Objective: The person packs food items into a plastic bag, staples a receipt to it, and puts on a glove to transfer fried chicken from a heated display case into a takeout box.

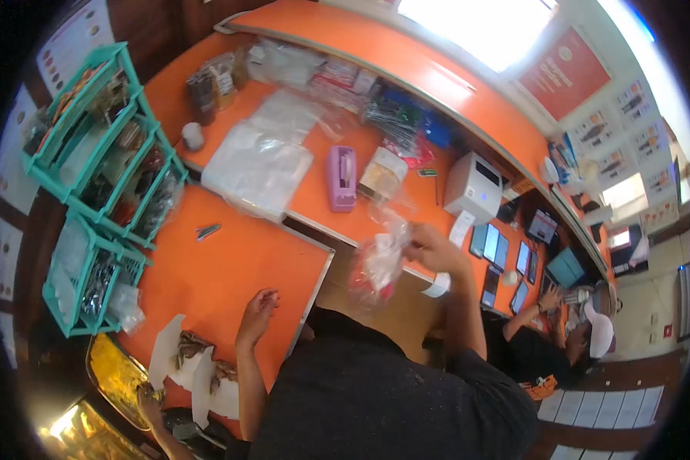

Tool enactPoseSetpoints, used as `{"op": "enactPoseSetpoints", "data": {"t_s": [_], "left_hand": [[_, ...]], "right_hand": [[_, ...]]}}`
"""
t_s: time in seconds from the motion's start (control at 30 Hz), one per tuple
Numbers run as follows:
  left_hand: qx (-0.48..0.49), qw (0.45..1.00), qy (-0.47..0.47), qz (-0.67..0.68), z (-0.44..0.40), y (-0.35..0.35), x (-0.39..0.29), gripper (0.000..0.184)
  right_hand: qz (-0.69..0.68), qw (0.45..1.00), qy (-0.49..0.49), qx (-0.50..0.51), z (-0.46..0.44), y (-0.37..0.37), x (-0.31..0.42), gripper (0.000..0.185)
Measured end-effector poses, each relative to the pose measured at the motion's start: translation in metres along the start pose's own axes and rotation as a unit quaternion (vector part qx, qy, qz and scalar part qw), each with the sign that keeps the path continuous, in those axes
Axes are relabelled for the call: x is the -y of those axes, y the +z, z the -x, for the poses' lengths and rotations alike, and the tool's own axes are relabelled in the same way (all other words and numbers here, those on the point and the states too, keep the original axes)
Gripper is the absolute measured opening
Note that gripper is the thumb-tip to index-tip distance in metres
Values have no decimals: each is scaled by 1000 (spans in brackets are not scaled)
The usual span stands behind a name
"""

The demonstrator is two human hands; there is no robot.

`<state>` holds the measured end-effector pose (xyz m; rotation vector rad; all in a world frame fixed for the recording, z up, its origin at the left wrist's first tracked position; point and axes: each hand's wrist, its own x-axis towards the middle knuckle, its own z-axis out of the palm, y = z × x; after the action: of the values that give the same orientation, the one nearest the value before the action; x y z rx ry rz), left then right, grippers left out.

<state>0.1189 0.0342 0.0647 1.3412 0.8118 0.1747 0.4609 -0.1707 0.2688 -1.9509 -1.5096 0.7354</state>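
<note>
Left of the right hand [429,247], seemingly pinched, hangs a clear bag [379,265]

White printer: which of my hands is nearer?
Right: your right hand, gripping a plastic bag, is left of the white printer; your left hand is farther left, over the table.

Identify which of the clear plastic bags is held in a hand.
The bag showing red and white inside, gripped by the right hand; the flat bags lie on the orange counter.

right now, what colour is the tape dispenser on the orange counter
The tape dispenser is pinkish purple; the head view, the only one, shows it.
</note>
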Motion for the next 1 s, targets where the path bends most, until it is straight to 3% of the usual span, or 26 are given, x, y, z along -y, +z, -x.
{"op": "enactPoseSetpoints", "data": {"t_s": [0.1, 0.17, 0.3, 0.37, 0.4, 0.43, 0.47, 0.53, 0.57, 0.6, 0.63, 0.7, 0.73, 0.77, 0.8, 0.83, 0.87, 0.9, 0.97, 1.0], "left_hand": [[39, 999, 6, -26, -9, 14, -1, 45], [43, 999, 9, -26, -11, 20, 6, 45], [59, 998, 7, -31, -8, 18, 25, 43], [58, 998, 20, -3, -3, 12, 43, 41], [50, 997, 34, 37, 1, 9, 50, 40], [29, 998, 38, 41, 10, 7, 49, 39], [8, 998, 43, 44, 15, 3, 46, 38], [-37, 999, 18, 31, 24, -1, 57, 39], [-74, 996, 5, 47, 30, -4, 60, 39], [-76, 996, 2, 48, 34, -5, 63, 40], [-71, 996, 4, 46, 39, -4, 67, 41], [-101, 993, -15, 57, 56, -3, 63, 41], [-113, 991, -28, 61, 62, -1, 63, 40], [-117, 991, -28, 64, 69, -1, 68, 40], [-116, 990, -28, 73, 78, -2, 79, 39], [-116, 989, -27, 83, 86, -3, 88, 37], [-100, 990, -93, 20, 110, -12, 48, 51], [-106, 990, -94, 24, 117, -14, 51, 51], [-69, 977, -196, -47, 131, -20, 63, 53], [-121, 980, -158, 10, 142, -13, 74, 52]], "right_hand": [[-77, 980, 149, -108, 21, -31, -33, 10], [-87, 960, 134, -228, 26, -40, -74, 11], [-28, 923, 184, -336, 24, -71, -158, 15], [-184, 892, 177, -373, 24, -79, -226, 27], [-194, 909, 138, -343, 32, -84, -263, 33], [-204, 923, 36, -325, 33, -86, -300, 32], [-191, 922, 80, -328, 18, -83, -266, 27], [-157, 944, 74, -279, 9, -104, -348, 30], [174, 945, 84, -264, 7, -104, -366, 28], [-205, 915, 37, -346, -13, -91, -328, 28], [-172, 938, 4, -300, -23, -94, -322, 30], [-268, 828, 173, -461, -61, -91, -312, 35], [-269, 832, 172, -454, -73, -94, -309, 35], [-16, 884, 252, -394, -84, -100, -305, 38], [241, 868, 309, -305, -98, -107, -299, 42], [299, 838, 244, -385, -112, -77, -248, 42], [364, 787, 179, -464, -128, -44, -184, 43], [424, 721, 123, -534, -143, -10, -118, 44], [343, 761, -115, -539, -167, 44, -47, 43], [286, 805, -163, -493, -187, 70, -50, 42]]}}
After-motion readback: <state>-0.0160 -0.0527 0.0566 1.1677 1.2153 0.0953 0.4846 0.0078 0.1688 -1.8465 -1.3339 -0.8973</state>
